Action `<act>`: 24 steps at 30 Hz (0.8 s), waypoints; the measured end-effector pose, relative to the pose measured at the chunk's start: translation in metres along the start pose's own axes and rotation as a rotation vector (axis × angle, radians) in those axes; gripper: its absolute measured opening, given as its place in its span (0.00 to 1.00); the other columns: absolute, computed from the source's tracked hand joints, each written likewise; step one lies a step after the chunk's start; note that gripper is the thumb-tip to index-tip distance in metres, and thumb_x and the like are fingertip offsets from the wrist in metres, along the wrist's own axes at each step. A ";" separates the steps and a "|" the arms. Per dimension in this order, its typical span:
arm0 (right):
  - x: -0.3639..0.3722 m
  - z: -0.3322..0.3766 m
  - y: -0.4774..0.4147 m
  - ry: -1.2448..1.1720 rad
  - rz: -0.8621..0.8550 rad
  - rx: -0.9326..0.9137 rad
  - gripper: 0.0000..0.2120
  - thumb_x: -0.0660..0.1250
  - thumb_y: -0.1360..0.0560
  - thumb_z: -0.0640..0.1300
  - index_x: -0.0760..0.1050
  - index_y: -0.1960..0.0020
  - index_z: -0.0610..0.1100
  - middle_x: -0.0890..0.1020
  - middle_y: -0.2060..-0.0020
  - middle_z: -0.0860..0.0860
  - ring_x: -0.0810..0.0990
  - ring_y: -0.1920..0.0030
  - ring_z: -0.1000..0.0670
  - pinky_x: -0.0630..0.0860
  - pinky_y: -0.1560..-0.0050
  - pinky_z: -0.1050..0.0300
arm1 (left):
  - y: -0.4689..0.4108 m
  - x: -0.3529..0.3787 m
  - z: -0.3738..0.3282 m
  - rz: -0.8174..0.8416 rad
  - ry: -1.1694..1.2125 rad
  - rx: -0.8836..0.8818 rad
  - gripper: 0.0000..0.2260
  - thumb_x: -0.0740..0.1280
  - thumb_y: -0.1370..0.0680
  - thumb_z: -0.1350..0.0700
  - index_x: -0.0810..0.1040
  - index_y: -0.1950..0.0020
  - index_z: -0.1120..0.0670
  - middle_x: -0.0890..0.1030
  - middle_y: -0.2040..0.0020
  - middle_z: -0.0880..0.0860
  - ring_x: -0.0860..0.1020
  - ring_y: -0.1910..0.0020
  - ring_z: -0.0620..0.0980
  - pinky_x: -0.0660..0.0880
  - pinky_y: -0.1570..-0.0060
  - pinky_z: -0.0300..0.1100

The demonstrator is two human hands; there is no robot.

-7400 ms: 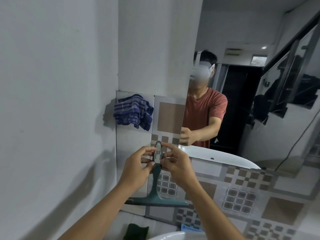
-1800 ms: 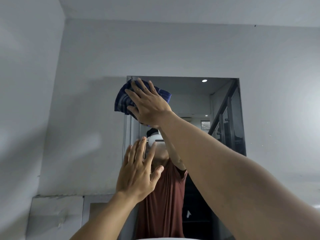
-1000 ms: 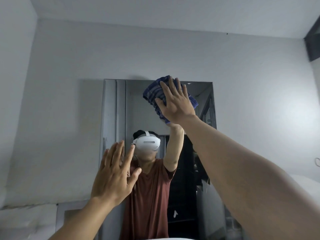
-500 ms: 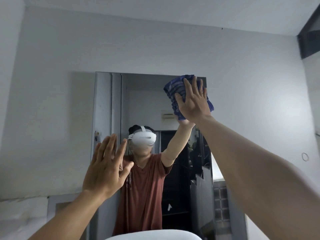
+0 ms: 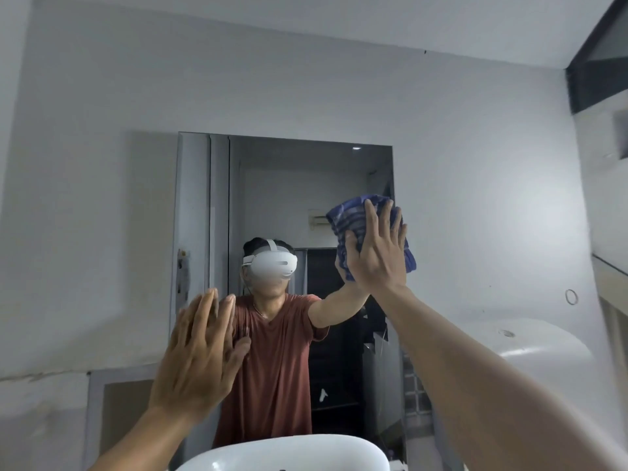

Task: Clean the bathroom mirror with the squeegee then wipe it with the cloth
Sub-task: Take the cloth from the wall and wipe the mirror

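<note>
While the left hand hangs nearest, fingers spread flat and holding nothing, the right hand reaches farther up, palm flat and fingers extended over the bunched blue striped cloth. That cloth is pressed against the right edge of the tall rectangular wall mirror; unwiped glass likely lies left and below the fingers.

No readable text, label, brand, number or sign anywhere in view.

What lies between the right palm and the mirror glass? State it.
The blue striped cloth lies there, pressed flat under the right hand against the mirror near its right edge, as the head view shows.
</note>
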State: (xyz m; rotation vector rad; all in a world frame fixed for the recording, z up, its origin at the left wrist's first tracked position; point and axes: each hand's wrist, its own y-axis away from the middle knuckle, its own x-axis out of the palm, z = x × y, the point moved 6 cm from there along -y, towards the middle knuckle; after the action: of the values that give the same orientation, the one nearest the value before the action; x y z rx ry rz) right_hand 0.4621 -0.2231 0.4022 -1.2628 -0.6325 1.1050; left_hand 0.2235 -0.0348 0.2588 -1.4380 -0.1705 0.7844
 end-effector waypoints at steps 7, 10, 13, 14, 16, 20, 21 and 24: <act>0.015 0.039 0.018 0.005 -0.001 0.008 0.34 0.48 0.19 0.62 0.50 0.17 0.49 0.47 0.18 0.42 0.42 0.18 0.39 0.41 0.20 0.38 | 0.045 0.010 0.000 0.032 0.065 -0.019 0.37 0.59 0.21 0.41 0.54 0.18 0.58 0.53 0.18 0.61 0.53 0.19 0.60 0.48 0.21 0.47; 0.026 0.064 0.025 -0.001 -0.011 -0.030 0.33 0.48 0.19 0.62 0.50 0.17 0.50 0.48 0.18 0.41 0.42 0.18 0.39 0.40 0.20 0.38 | 0.054 0.009 -0.001 0.019 0.058 0.001 0.38 0.61 0.22 0.42 0.53 0.18 0.59 0.53 0.18 0.62 0.54 0.19 0.60 0.51 0.22 0.49; 0.037 0.086 0.025 -0.004 -0.013 -0.041 0.32 0.50 0.18 0.61 0.49 0.17 0.50 0.47 0.18 0.41 0.41 0.19 0.39 0.40 0.20 0.38 | 0.061 0.013 0.003 0.040 0.035 0.001 0.38 0.62 0.22 0.41 0.56 0.19 0.61 0.54 0.18 0.62 0.55 0.20 0.61 0.51 0.22 0.50; 0.040 0.093 0.024 -0.007 -0.012 -0.049 0.32 0.51 0.17 0.61 0.49 0.17 0.50 0.47 0.18 0.41 0.41 0.19 0.39 0.40 0.20 0.37 | 0.063 0.015 0.005 0.054 0.038 -0.008 0.38 0.62 0.23 0.41 0.55 0.19 0.60 0.54 0.18 0.62 0.55 0.20 0.61 0.49 0.21 0.48; 0.046 0.110 0.021 0.004 -0.007 -0.086 0.32 0.52 0.17 0.61 0.50 0.17 0.50 0.48 0.18 0.40 0.42 0.19 0.38 0.40 0.20 0.37 | 0.065 0.018 0.008 0.084 0.050 -0.033 0.39 0.63 0.23 0.41 0.54 0.18 0.58 0.52 0.18 0.60 0.54 0.20 0.60 0.44 0.21 0.45; 0.051 0.152 0.017 -0.010 0.009 -0.186 0.32 0.53 0.17 0.60 0.52 0.17 0.48 0.50 0.18 0.39 0.44 0.19 0.37 0.41 0.20 0.36 | 0.067 0.020 0.010 0.111 0.044 -0.060 0.41 0.66 0.23 0.40 0.53 0.18 0.56 0.53 0.18 0.60 0.52 0.19 0.58 0.45 0.22 0.45; 0.052 0.162 0.015 -0.024 0.018 -0.202 0.32 0.52 0.17 0.59 0.52 0.17 0.48 0.50 0.18 0.40 0.44 0.19 0.37 0.40 0.20 0.36 | 0.067 0.020 0.010 0.107 0.045 -0.059 0.40 0.66 0.22 0.40 0.53 0.18 0.56 0.53 0.18 0.60 0.52 0.19 0.58 0.45 0.22 0.45; 0.052 0.191 0.010 -0.044 0.028 -0.259 0.33 0.54 0.18 0.58 0.52 0.18 0.46 0.51 0.18 0.39 0.45 0.19 0.37 0.41 0.21 0.36 | 0.071 0.022 0.012 0.085 0.052 -0.059 0.39 0.65 0.22 0.41 0.53 0.18 0.56 0.52 0.18 0.60 0.52 0.19 0.57 0.48 0.23 0.46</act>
State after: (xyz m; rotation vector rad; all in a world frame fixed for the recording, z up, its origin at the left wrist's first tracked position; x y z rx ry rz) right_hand 0.3128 -0.0962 0.4296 -1.4757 -0.8128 1.1015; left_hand 0.2060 -0.0168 0.1876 -1.5276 -0.0935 0.8163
